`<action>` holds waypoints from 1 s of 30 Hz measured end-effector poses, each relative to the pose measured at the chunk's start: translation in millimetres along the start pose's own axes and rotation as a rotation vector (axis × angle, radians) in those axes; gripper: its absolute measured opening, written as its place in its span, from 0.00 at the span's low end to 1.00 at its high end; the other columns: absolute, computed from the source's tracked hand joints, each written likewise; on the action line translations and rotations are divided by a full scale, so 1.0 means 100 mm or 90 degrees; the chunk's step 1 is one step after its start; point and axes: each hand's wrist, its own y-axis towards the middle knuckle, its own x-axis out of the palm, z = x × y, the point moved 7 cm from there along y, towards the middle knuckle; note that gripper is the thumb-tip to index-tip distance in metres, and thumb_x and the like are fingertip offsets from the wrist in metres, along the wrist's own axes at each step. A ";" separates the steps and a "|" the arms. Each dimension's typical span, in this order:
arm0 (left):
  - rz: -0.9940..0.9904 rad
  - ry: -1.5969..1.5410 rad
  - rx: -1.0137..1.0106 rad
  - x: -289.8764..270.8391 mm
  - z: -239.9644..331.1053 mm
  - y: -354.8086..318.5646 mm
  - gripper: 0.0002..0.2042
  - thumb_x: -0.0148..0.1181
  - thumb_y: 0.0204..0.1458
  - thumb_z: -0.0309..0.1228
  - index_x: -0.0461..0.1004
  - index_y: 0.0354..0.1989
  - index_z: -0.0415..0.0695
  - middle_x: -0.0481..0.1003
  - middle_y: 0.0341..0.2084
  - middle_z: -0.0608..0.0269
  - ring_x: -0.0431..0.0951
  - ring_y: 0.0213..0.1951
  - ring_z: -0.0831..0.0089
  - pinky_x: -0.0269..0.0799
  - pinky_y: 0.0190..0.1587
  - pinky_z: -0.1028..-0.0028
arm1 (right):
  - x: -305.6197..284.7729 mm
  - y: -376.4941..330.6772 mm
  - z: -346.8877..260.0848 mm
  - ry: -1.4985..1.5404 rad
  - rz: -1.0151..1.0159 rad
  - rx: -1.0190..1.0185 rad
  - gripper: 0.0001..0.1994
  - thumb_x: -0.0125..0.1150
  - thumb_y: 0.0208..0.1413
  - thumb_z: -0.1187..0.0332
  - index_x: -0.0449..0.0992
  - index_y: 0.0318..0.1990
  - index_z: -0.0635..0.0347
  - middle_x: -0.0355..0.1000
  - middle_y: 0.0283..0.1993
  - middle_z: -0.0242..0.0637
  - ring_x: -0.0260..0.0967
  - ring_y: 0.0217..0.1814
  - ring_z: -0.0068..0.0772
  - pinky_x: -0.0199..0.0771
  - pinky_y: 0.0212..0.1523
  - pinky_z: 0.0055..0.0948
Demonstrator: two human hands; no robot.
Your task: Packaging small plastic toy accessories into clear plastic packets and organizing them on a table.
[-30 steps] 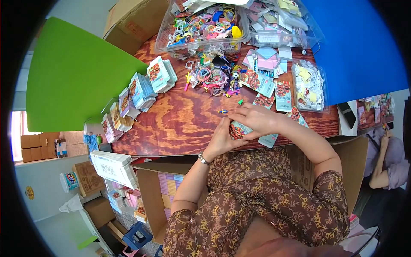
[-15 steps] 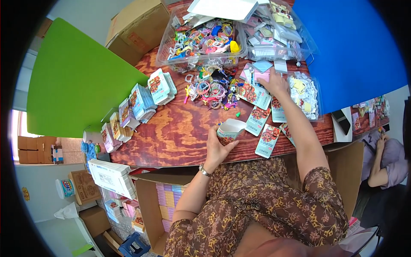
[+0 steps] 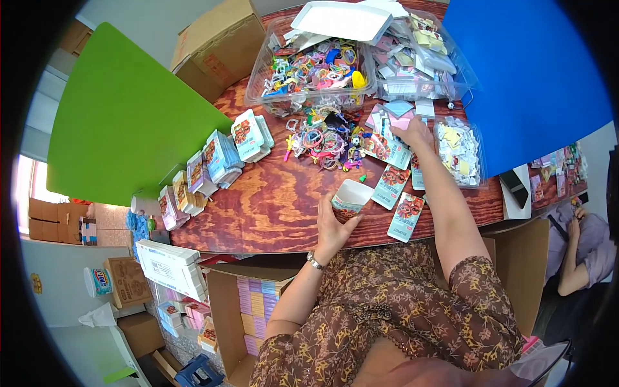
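Note:
My left hand point(image 3: 335, 227) grips a small open-topped paper packet point(image 3: 349, 208), pale green with red printed figures, and holds it upright over the near side of the table. At the loose pink and pale blue cards point(image 3: 401, 121) my right hand point(image 3: 414, 133) has its fingertips drawn together and pointing down. Whatever they pinch, if anything, is hidden. Flat packets of the same kind lie below it, among them one near the table edge point(image 3: 406, 217) and one higher up point(image 3: 391, 186). A pile of colourful trinkets and bands point(image 3: 325, 138) lies left of the cards.
Clear bins of trinkets point(image 3: 316, 71) and cards point(image 3: 419, 61) stand at the back. A clear tray of small white pieces point(image 3: 459, 151) sits on the right. Packet stacks point(image 3: 222, 158) line the left, beside a green panel point(image 3: 122, 122); a blue panel point(image 3: 522, 84) stands right.
My right hand has drawn slightly down toward me at the cards. The left hand still holds the packet in nearly the same place. The whole view has shifted slightly.

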 end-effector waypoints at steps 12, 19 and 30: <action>0.123 -0.082 -0.028 -0.15 -0.31 -0.01 0.35 0.79 0.38 0.32 0.67 0.55 0.40 0.72 0.44 0.51 0.73 0.49 0.52 0.70 0.51 0.60 | -0.43 -0.21 0.33 0.402 0.133 -0.218 0.16 0.56 0.53 0.73 0.78 0.50 0.60 0.78 0.43 0.50 0.78 0.44 0.42 0.77 0.45 0.37; 0.078 -0.036 -0.045 -0.08 -0.02 0.15 0.35 0.79 0.37 0.31 0.65 0.54 0.39 0.71 0.45 0.49 0.73 0.48 0.52 0.71 0.49 0.59 | -1.02 -2.07 -0.43 0.534 -0.062 -0.566 0.12 0.59 0.63 0.76 0.75 0.53 0.63 0.75 0.39 0.30 0.70 0.38 0.15 0.70 0.35 0.21; 0.128 0.107 0.127 -0.24 0.38 0.09 0.38 0.76 0.37 0.26 0.62 0.59 0.36 0.70 0.46 0.46 0.69 0.49 0.47 0.67 0.51 0.56 | -1.01 -2.56 -0.91 0.232 -0.017 -0.884 0.08 0.62 0.57 0.79 0.80 0.44 0.63 0.76 0.36 0.40 0.77 0.38 0.40 0.76 0.37 0.34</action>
